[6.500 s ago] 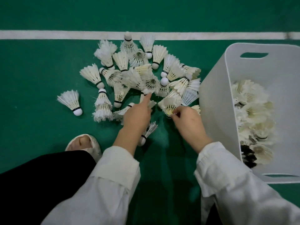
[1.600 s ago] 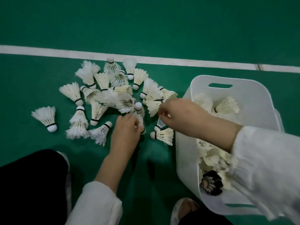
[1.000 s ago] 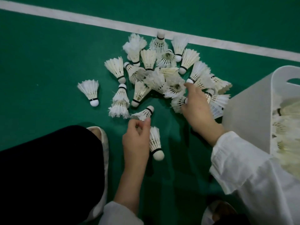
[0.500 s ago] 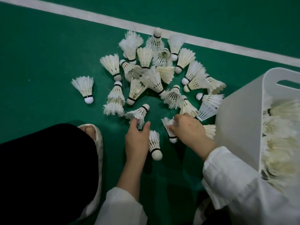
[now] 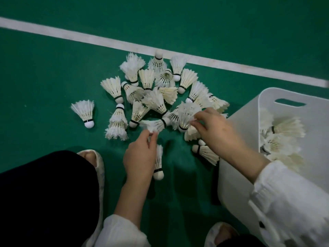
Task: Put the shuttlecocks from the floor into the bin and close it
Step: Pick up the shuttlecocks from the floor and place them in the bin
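Several white feather shuttlecocks (image 5: 156, 90) lie in a heap on the green floor. My left hand (image 5: 140, 155) pinches the feather skirt of one shuttlecock (image 5: 154, 124) at the heap's near edge. Another shuttlecock (image 5: 158, 164) lies right beside that hand. My right hand (image 5: 213, 129) pinches the feathers of a shuttlecock (image 5: 186, 115) just left of the bin. The white plastic bin (image 5: 236, 132) stands at the right, open on top, with several shuttlecocks (image 5: 283, 136) inside. No lid is in view.
A white court line (image 5: 89, 39) runs diagonally behind the heap. One stray shuttlecock (image 5: 84, 113) lies alone to the left. My slippered foot (image 5: 94, 161) and dark trouser leg (image 5: 44, 196) fill the lower left; a second foot (image 5: 220, 234) shows at the bottom.
My right hand has lifted from the floor and now pinches a shuttlecock higher up by the bin. My left hand has reached forward and taken hold of a shuttlecock's feathers.
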A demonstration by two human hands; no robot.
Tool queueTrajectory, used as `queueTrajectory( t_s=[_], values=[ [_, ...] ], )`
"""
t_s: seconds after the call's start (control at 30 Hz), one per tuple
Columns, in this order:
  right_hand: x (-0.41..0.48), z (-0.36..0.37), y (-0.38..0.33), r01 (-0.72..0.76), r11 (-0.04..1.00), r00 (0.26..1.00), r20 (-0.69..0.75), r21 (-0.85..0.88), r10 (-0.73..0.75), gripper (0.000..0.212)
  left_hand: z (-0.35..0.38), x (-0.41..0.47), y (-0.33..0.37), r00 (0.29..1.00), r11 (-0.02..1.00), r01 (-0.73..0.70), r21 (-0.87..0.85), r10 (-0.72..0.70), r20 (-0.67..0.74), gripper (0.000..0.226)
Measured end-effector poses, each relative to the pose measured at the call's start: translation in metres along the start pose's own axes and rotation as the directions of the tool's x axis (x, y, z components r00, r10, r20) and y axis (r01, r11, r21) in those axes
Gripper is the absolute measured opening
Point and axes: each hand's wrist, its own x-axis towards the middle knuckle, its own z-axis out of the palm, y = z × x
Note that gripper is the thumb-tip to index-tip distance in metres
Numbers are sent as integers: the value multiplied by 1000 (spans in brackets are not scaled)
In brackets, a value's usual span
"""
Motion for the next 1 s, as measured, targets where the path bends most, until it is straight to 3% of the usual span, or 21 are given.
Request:
queueTrajectory(
  t_s=[0.2,0.43,0.53,0.73,1.0],
  values=[
    [-43,-80,6,133,984,982,-122,-120,-147,25,-31,-6,80,928,927,-370,55,372,-29,23],
    [-97,-133,58,-24,997,935,-351,74,48,24,-41,-26,158,801,797,-597,88,599,15,22],
    [-120,-137,95,-129,987,908,-389,91,154,26,-35,-36,188,755,749,-656,92,654,57,24],
    [-155,-119,179,-417,904,843,-331,94,424,30,12,-62,241,620,605,-784,137,751,226,26],
    [-158,-74,212,-485,874,847,-231,37,479,26,73,-86,229,607,566,-790,238,666,433,29]
  ],
)
